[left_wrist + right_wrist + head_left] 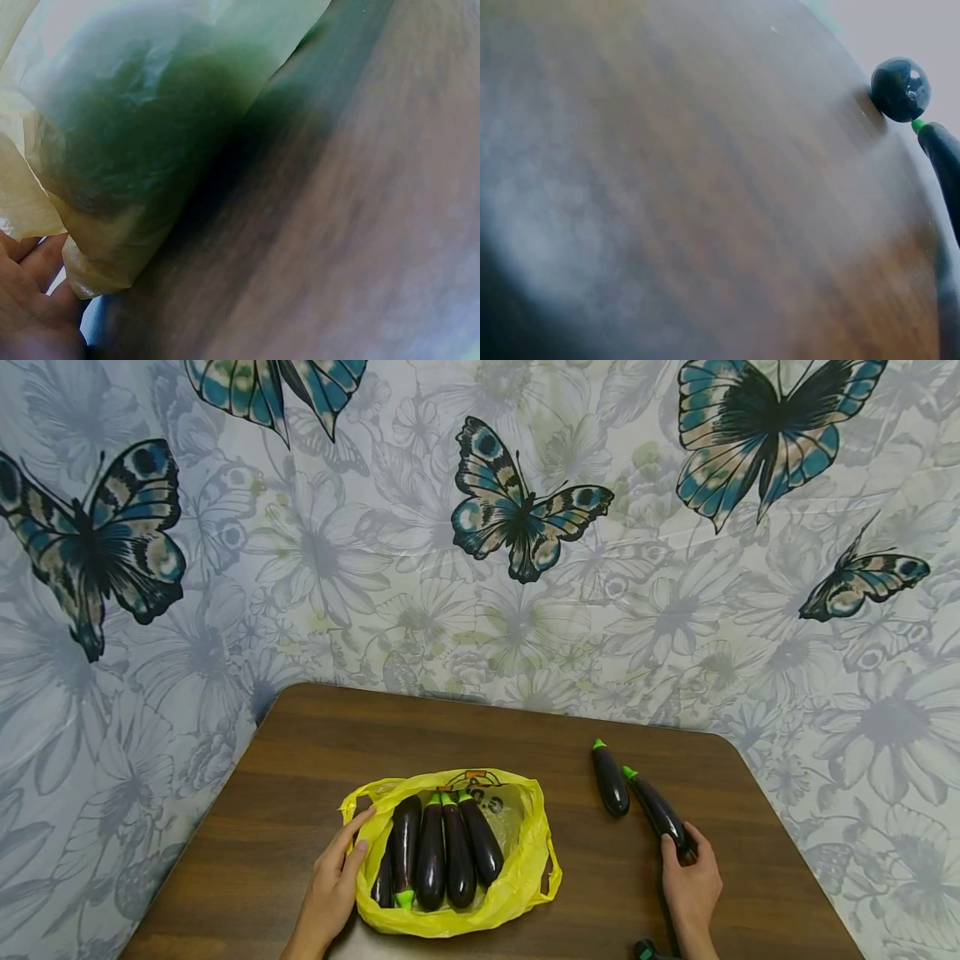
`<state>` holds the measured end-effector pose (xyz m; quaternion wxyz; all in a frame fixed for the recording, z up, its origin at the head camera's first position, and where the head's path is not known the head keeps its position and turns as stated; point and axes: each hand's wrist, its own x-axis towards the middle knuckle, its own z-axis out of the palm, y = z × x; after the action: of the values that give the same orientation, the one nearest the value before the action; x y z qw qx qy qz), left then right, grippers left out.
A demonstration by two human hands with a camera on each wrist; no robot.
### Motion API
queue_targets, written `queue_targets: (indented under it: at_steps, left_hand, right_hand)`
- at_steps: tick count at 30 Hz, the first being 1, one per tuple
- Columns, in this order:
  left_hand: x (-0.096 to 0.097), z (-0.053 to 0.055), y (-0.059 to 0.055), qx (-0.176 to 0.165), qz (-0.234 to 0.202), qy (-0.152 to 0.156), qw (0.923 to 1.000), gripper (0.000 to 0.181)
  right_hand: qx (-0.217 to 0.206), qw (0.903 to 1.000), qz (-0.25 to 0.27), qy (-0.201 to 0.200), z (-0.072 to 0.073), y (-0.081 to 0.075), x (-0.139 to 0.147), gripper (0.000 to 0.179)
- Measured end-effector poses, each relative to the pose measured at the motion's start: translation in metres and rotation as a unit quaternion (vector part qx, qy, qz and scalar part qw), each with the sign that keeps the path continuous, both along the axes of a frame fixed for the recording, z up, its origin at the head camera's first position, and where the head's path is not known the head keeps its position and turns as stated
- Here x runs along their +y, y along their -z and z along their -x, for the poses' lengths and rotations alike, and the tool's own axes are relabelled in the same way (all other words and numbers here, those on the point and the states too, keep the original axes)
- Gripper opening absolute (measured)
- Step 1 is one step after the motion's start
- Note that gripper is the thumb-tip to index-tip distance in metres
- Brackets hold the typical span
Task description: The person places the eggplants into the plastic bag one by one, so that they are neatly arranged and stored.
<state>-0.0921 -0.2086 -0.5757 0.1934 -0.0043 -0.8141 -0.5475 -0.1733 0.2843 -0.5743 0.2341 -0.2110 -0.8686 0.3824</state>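
A yellow plastic bag [525, 877] stands wide open on the table, with several dark, glossy eggplants [431, 856] lying side by side inside it. My left hand [330, 877] holds the bag's left rim, thumb and forefinger at the edge; in the left wrist view its fingers pass partly behind the thin plastic [112, 247]. At the right, my right hand [692, 872] grips the rounded lower end of an eggplant [656, 806] whose green stem end points away. A second loose eggplant [611, 781] lies just left of it. The right wrist view shows both loose eggplants, but not the hand.
The brown wooden table [360, 727] has rounded far corners and meets a wall covering [322, 552] printed with butterflies and flowers. A small dark object with a green patch [645, 950] shows at the bottom edge, left of my right wrist.
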Motion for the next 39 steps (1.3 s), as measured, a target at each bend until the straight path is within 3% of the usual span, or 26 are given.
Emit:
queue_targets:
  at_steps: [31,39]
  left_hand:
    - [0.001,0.0,0.003,0.003,0.004,0.0,1.0,0.039]
    - [0.0,-0.001,0.003,0.013,0.0,0.003,0.9999,0.039]
  right_hand:
    - [0.028,0.9979,0.054,0.025,-0.005,-0.002,0.001,0.052]
    - [0.02,0.9966,0.077,0.021,-0.006,-0.011,-0.005,0.056]
